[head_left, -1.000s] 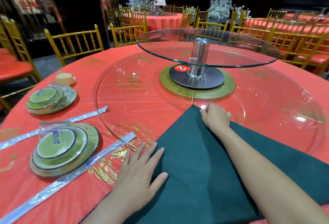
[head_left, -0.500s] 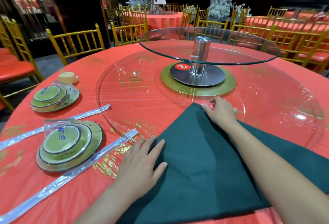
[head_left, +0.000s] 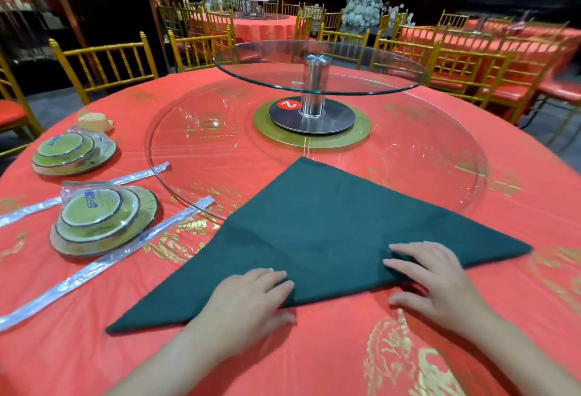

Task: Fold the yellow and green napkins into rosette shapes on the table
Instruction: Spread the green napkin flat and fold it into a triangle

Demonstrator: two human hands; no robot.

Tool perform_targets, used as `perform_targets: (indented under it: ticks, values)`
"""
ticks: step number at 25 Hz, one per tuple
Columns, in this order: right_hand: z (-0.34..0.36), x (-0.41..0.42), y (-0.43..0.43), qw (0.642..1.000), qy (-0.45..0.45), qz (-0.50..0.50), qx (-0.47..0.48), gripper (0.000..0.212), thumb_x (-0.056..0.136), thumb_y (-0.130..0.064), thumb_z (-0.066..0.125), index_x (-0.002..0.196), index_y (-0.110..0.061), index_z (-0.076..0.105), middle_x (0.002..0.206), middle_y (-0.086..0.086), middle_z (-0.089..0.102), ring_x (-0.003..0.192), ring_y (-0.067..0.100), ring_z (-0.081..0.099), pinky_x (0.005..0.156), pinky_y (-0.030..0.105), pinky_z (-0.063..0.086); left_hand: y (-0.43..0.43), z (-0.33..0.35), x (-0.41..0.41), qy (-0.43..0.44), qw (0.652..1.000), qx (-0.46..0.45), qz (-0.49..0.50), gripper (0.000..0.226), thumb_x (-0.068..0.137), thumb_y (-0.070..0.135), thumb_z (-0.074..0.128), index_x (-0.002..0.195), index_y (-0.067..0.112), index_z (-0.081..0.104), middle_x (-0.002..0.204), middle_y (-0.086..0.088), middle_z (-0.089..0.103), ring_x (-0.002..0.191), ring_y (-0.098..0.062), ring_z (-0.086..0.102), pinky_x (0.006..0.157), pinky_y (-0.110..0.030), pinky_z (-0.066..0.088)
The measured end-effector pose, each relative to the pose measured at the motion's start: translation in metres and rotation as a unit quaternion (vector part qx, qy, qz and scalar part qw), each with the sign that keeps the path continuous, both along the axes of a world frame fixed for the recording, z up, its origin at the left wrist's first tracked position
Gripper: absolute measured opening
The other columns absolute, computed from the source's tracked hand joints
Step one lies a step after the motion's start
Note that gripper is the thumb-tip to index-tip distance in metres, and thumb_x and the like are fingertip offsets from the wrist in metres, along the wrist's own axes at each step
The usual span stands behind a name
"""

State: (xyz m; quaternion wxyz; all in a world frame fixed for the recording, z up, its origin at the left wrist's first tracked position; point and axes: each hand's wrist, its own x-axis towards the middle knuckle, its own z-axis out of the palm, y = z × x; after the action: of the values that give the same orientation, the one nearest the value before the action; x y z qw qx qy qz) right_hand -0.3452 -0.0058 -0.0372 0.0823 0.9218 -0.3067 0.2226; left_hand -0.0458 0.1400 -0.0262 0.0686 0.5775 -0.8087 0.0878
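We see a round surface (head_left: 314, 358) under a red cloth with gold patterns. A wide glass turntable (head_left: 220, 150) rests on it, and above that a smaller glass tier (head_left: 361, 81) stands on a metal post.

The green napkin (head_left: 314, 232) lies flat as a large triangle. Its point reaches onto the turntable and its long edge runs along the cloth nearest us.

The left hand (head_left: 248, 298) pinches that near edge, with the fingers on top and the thumb against the cloth below. Further along the same edge, the right hand (head_left: 437, 285) grips it the same way, with a small ridge of fabric raised under the fingers; this hand is slightly blurred.

To the left sit two dish sets, a near one (head_left: 103, 219) and a far one (head_left: 74, 152). Each is a small dish nested in larger plates and sealed in clear wrap. Silver-wrapped strips (head_left: 94, 270) lie beside them. The yellow napkin (head_left: 92, 120) sits rolled up just behind the far set.
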Motion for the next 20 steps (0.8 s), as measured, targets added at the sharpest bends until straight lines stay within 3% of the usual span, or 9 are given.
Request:
perform_targets:
  ticks: [5,9,11,15,20]
  values:
    - [-0.009,0.006,-0.005,0.999,-0.027,0.016,-0.041,0.044,0.086,-0.05,0.047,0.095,-0.017,0.074,0.107,0.005,0.068,0.091,0.026,0.065,0.084,0.039,0.045,-0.003,-0.004,0.004,-0.018,0.999,-0.038,0.003,0.032,0.064,0.048,0.08,0.083,0.024,0.075,0.095,0.008,0.073,0.085,-0.009,0.07,0.054,-0.017,0.053]
    - [-0.012,0.007,-0.006,0.993,-0.027,0.06,-0.099,0.025,0.09,-0.029,0.052,0.089,-0.014,0.072,0.092,0.002,0.068,0.077,0.022,0.064,0.077,0.034,0.042,0.003,-0.007,0.009,-0.023,0.997,-0.075,-0.009,0.021,0.081,0.031,0.054,0.082,0.021,0.071,0.086,0.007,0.071,0.073,-0.012,0.068,0.043,-0.022,0.05]
    - [-0.012,0.008,-0.001,0.99,-0.027,0.074,-0.115,0.026,0.091,-0.023,0.048,0.084,-0.013,0.072,0.084,-0.001,0.068,0.069,0.021,0.064,0.072,0.032,0.043,0.005,-0.006,0.01,-0.037,0.995,-0.091,-0.011,0.016,0.077,0.024,0.057,0.081,0.02,0.072,0.083,0.008,0.072,0.071,-0.011,0.069,0.043,-0.022,0.05]
    - [-0.01,0.003,0.017,0.989,-0.039,0.099,-0.102,0.037,0.095,-0.025,0.041,0.079,-0.013,0.072,0.078,-0.002,0.068,0.062,0.02,0.062,0.059,0.029,0.046,0.016,0.001,0.014,-0.007,0.995,-0.094,-0.021,0.033,0.082,0.026,0.041,0.081,0.021,0.073,0.087,0.01,0.073,0.075,-0.008,0.07,0.048,-0.022,0.053]
    - [-0.014,-0.021,0.052,0.993,-0.026,0.096,-0.064,0.038,0.095,-0.029,0.039,0.083,-0.016,0.072,0.081,-0.004,0.067,0.064,0.017,0.062,0.054,0.027,0.047,0.048,0.0,0.007,0.026,0.992,-0.102,-0.071,0.029,0.081,0.028,0.045,0.081,0.022,0.074,0.088,0.013,0.073,0.075,-0.005,0.069,0.049,-0.019,0.052]
